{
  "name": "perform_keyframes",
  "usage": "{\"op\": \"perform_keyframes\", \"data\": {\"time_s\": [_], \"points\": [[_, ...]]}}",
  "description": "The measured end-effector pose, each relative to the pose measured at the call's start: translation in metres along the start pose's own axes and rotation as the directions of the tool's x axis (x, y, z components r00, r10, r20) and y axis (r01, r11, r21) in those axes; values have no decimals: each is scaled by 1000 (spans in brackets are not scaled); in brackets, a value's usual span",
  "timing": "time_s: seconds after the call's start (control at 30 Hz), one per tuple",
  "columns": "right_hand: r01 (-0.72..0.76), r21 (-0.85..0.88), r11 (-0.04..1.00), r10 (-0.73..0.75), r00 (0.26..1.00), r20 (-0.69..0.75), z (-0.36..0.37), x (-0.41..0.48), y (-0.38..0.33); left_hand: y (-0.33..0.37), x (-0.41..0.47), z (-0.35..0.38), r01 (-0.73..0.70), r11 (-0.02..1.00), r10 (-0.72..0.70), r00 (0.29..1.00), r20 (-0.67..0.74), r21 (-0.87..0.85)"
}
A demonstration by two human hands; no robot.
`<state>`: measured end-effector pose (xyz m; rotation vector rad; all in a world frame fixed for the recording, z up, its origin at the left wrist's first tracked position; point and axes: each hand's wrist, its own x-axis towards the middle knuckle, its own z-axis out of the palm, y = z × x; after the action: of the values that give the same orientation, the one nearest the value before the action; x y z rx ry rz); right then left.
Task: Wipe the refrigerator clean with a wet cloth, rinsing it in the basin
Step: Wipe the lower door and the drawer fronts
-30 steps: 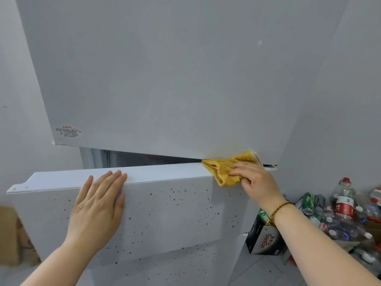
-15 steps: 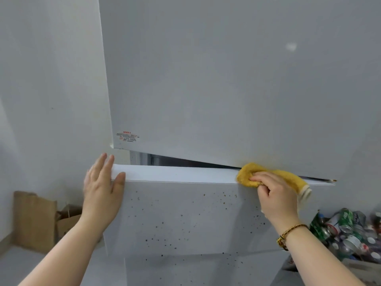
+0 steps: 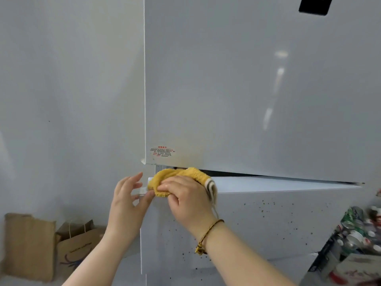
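Pale grey wall [image 3: 61, 100] fills the left of our view. At eight o'clock two brown paper bags [image 3: 31, 246] stand on the floor against it, well apart from the work.

Moving right, our left hand [image 3: 127, 203] is open with its fingers loosely spread. Its tips touch the left end of the lower door [image 3: 278, 219] of the refrigerator [image 3: 206, 58]. That door stands slightly ajar, and we judge the hand steadies it so the push of wiping does not swing it.

At three o'clock from that hand, the yellow cloth [image 3: 175, 178] lies bunched on the left corner of the lower door's top edge. It sits just under the upper door [image 3: 268, 120]. Our right hand [image 3: 185, 200] curls over the cloth and presses it down onto the edge, with a corded bracelet [image 3: 206, 236] on the wrist.

At twelve o'clock from the cloth, the upper door carries a red-lettered sticker [image 3: 162, 152] beside a faint yellowish stain. The gap between the doors is narrow, so the overhanging upper door hems the cloth in.

Further right, dark specks [image 3: 268, 205] dot the lower door's front, not yet wiped. At four o'clock a heap of cans and bottles [image 3: 358, 230] crowds the refrigerator's right side and may hinder reaching low there.

We see no basin.
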<state>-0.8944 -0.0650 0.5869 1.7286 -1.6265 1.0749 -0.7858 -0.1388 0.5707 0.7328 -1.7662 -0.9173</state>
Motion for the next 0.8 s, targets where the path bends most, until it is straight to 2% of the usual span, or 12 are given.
{"op": "perform_keyframes", "data": {"time_s": [0.1, 0.17, 0.23, 0.33, 0.43, 0.5, 0.6, 0.67, 0.73, 0.77, 0.8], "points": [[-111, 130, 985, 106, 994, 37, -6, 8, -4, -5, 7, -3, 68, 997, -69, 998, -9, -39], [-206, 192, 960, 218, 975, -45, -22, 10, -2, -6, 15, -2, 113, 992, -113, 994, 1, -65], [-369, 247, 896, 402, 910, -101, -41, 12, -2, -7, 25, 1, 147, 985, -148, 989, 1, -87], [-595, 352, 722, 645, 764, -31, -64, 13, -1, -11, 41, 7, 200, 970, -199, 980, 18, -136], [-667, 424, 613, 746, 666, -30, -74, 9, 3, -23, 49, 13, 242, 957, -239, 970, 35, -163], [-683, 426, 594, 758, 653, -11, -75, 7, 6, -29, 50, 15, 253, 952, -250, 967, 38, -171], [-687, 376, 622, 694, 706, 141, -65, 13, 11, -31, 52, 17, 251, 951, -249, 968, 32, -182], [-600, 292, 744, 567, 799, 199, -45, 27, 15, -32, 53, 17, 263, 948, -261, 965, 34, -177], [-329, 77, 941, 332, 943, -30, -22, 49, 24, -33, 54, 15, 272, 947, -268, 962, 43, -174], [-173, -80, 982, 158, 973, -168, -9, 58, 31, -33, 54, 14, 272, 947, -268, 962, 50, -173], [-38, -273, 961, -35, 966, -255, 3, 64, 38, -32, 54, 14, 269, 948, -263, 963, 61, -169]]}}
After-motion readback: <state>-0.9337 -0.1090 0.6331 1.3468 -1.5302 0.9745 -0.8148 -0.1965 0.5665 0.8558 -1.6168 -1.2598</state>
